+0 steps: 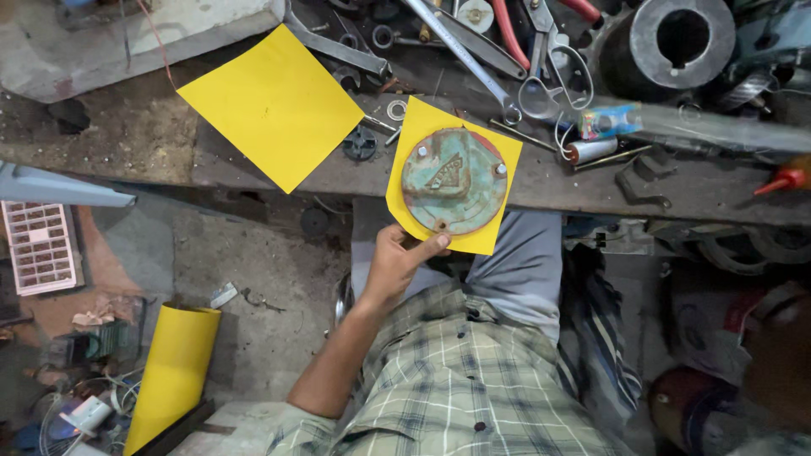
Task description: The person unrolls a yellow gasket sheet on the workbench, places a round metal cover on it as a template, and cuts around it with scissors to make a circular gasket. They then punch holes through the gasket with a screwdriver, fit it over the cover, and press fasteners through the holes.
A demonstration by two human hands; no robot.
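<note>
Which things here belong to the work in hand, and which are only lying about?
In use:
left hand, gripping the edge of the small yellow sheet
round green metal cover, lying on that sheet

Lying about:
large yellow sheet
yellow roll on the floor
scissors
spanners
metal cylinder

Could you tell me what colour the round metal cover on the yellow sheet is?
Faded green with rusty patches, seen in the head view: round metal cover.
</note>
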